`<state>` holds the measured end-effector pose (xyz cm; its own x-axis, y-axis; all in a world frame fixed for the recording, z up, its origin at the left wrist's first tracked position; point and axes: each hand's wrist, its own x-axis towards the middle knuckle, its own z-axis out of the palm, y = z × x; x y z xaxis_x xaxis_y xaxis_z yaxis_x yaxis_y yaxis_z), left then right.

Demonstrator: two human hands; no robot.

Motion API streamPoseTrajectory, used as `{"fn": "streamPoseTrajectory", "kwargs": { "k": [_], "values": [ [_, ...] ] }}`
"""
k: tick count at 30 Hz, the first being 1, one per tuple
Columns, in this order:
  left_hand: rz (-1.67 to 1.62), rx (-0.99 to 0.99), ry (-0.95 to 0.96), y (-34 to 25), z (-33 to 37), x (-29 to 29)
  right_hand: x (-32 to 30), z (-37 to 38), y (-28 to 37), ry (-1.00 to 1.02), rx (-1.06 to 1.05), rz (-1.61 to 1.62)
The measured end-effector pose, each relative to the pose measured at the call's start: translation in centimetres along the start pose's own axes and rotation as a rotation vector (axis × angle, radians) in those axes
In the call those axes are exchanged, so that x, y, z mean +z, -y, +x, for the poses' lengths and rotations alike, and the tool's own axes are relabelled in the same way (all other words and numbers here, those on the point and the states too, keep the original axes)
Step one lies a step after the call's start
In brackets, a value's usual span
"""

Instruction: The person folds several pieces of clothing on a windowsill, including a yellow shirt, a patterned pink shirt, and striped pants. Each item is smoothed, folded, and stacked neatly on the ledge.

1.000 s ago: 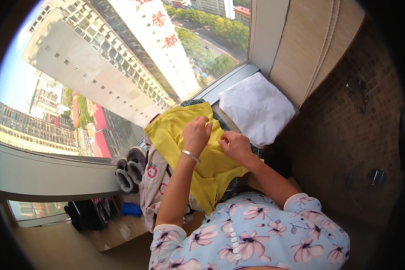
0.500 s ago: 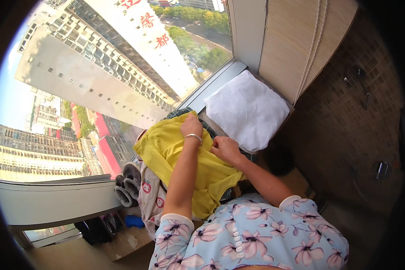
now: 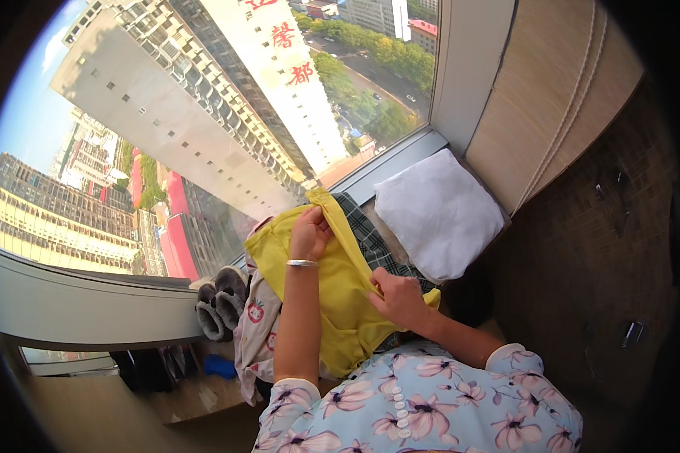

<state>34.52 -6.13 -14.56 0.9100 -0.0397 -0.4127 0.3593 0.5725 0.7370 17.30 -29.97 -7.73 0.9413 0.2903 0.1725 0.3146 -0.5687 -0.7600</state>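
Observation:
A yellow garment (image 3: 340, 302) lies spread over a pile of clothes in front of me, its right edge turned up in a long fold. My left hand (image 3: 310, 235) is closed on the far part of that fold. Lower down, my right hand (image 3: 398, 299) pinches the same edge nearer to me. Under the garment, a dark green plaid cloth (image 3: 372, 240) shows to the right. On the left, a pale garment with a red fruit print (image 3: 255, 332) hangs down from the pile.
A folded white cloth (image 3: 440, 215) sits in the window corner, right of the pile. Grey fur-lined shoes (image 3: 222, 303) stand left, beside the window sill (image 3: 98, 302). A pale panel with cords (image 3: 555, 98) rises at the right. A blue item (image 3: 219, 367) lies low on the left.
The yellow garment's right edge has been lifted and turned leftward, baring more of the plaid cloth. My right hand has moved nearer to me along the edge. The whole view has shifted.

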Motion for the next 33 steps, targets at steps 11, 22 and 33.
{"fn": "streamPoseTrajectory", "kwargs": {
  "k": [11,22,33],
  "values": [
    [0.973,0.675,-0.426,1.0,-5.1,-0.8,5.2,-5.1,2.9,0.17,-0.128,-0.221],
    [1.543,1.036,-0.151,1.2,-16.3,2.9,4.5,-9.4,4.3,0.236,-0.177,-0.226],
    [1.793,0.892,0.144,7.7,-22.4,-0.7,3.7,-11.2,4.7,0.3,-0.165,-0.144]
  ]
}}
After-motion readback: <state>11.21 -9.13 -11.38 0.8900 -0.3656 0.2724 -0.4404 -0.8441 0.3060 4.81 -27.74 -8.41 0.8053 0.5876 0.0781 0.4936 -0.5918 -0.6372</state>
